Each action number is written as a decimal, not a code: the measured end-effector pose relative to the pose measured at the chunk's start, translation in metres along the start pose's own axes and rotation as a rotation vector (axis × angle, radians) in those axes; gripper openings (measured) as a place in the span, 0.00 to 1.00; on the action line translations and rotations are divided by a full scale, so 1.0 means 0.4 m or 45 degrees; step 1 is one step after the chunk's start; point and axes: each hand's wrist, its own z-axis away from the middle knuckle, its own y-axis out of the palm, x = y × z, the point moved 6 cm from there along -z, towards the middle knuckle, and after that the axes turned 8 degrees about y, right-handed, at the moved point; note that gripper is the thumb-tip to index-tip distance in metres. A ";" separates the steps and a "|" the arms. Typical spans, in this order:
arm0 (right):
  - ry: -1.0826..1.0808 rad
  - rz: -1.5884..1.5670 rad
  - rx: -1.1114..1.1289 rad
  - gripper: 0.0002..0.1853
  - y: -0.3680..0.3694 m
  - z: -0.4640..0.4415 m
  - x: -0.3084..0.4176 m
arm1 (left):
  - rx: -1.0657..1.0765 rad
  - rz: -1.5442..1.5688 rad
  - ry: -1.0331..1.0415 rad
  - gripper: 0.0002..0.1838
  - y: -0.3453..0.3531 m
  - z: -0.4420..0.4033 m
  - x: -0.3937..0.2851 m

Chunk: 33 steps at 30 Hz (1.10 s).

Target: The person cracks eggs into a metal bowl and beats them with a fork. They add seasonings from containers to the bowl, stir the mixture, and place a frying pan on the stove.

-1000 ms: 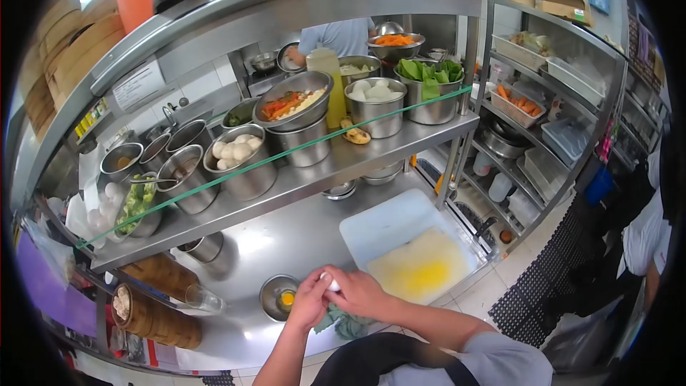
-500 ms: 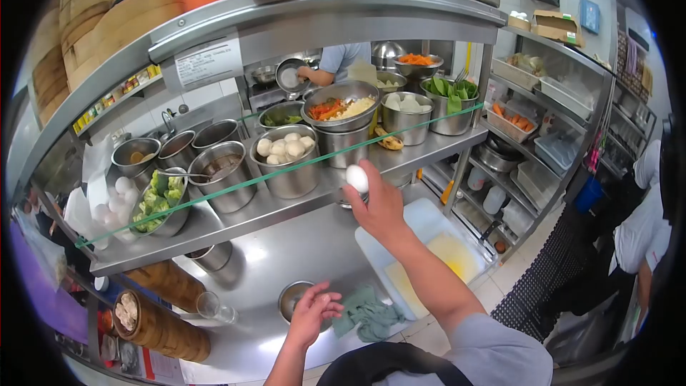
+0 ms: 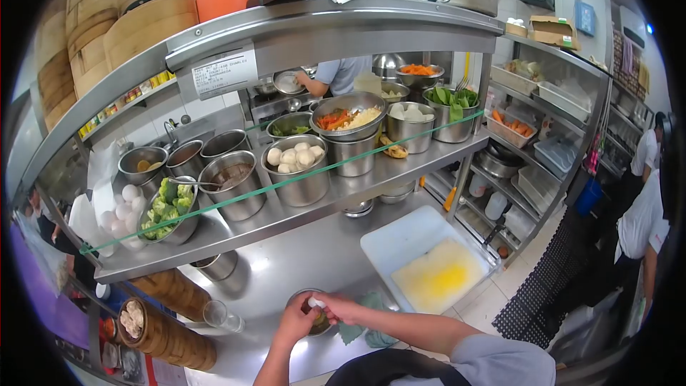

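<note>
Both hands meet over a small metal bowl [image 3: 306, 292] on the steel counter. Between their fingertips is a white egg [image 3: 315, 303], partly covered by the fingers. My left hand [image 3: 294, 320] closes on it from the left, and my right hand [image 3: 340, 308] from the right. Something yellowish shows in the bowl below them; whether the shell is fully split cannot be made out. A crumpled green cloth [image 3: 379, 320] lies beside the bowl, partly under my right forearm.
A white cutting board [image 3: 389, 239] with a yellow stain lies at the right. Bamboo steamers [image 3: 168, 336] and a clear glass [image 3: 223, 317] stand at the left. Above, a steel shelf [image 3: 286, 227] carries eggs [image 3: 123, 213], broccoli [image 3: 170, 204] and several metal pots. Other people [image 3: 639, 221] stand at the right.
My right hand has brought the egg down from near the shelf to the bowl. My left hand has joined it there, its fingers now closed on the egg.
</note>
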 end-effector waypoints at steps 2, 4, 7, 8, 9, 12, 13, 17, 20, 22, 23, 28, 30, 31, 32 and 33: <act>-0.005 0.137 -0.088 0.28 -0.019 -0.022 -0.011 | -0.066 0.165 -0.089 0.24 0.013 0.010 0.012; -0.203 0.469 -0.194 0.32 -0.015 0.006 0.039 | -0.099 0.201 -0.083 0.23 0.030 0.008 0.062; -0.568 0.772 -0.275 0.36 0.034 0.079 0.116 | -0.200 0.168 -0.082 0.20 0.025 0.007 0.060; -0.567 0.777 -0.271 0.36 0.025 0.053 0.113 | -0.253 0.101 -0.099 0.19 0.019 0.004 0.047; -0.627 0.915 -0.387 0.37 0.010 0.016 0.107 | -0.256 0.102 -0.108 0.19 0.019 0.001 0.049; -0.548 1.225 -0.663 0.39 0.010 0.026 0.116 | -0.337 -0.086 -0.017 0.16 0.009 -0.003 0.063; -0.576 1.254 -0.667 0.39 0.005 0.023 0.119 | -0.290 -0.114 -0.021 0.16 0.004 -0.006 0.051; -0.535 1.411 -0.481 0.36 -0.002 -0.005 0.122 | -0.269 -0.066 -0.018 0.17 0.018 -0.010 0.082; -0.743 1.440 -0.567 0.34 -0.011 -0.032 0.109 | -0.291 0.055 -0.130 0.19 0.015 -0.001 0.107; -0.787 1.529 -0.583 0.33 -0.012 -0.017 0.139 | -0.280 -0.096 0.042 0.20 0.014 -0.010 0.095; -0.783 1.557 -0.537 0.33 -0.013 -0.028 0.136 | -0.272 -0.100 0.037 0.20 0.013 -0.012 0.098; -0.791 1.683 -0.481 0.34 -0.004 -0.021 0.157 | -0.182 -0.510 0.225 0.22 -0.006 -0.017 0.047; -0.810 1.686 -0.467 0.34 0.004 -0.011 0.167 | -0.175 -0.516 0.235 0.22 -0.019 -0.014 0.030; -0.812 1.660 -0.441 0.34 0.009 -0.004 0.173 | -0.170 -0.522 0.246 0.22 -0.026 -0.013 0.024; -0.813 1.635 -0.414 0.33 0.014 0.002 0.178 | -0.177 -0.524 0.248 0.22 -0.033 -0.013 0.018; -0.817 1.640 -0.412 0.33 0.017 0.005 0.180 | -0.181 -0.536 0.256 0.22 -0.038 -0.009 0.015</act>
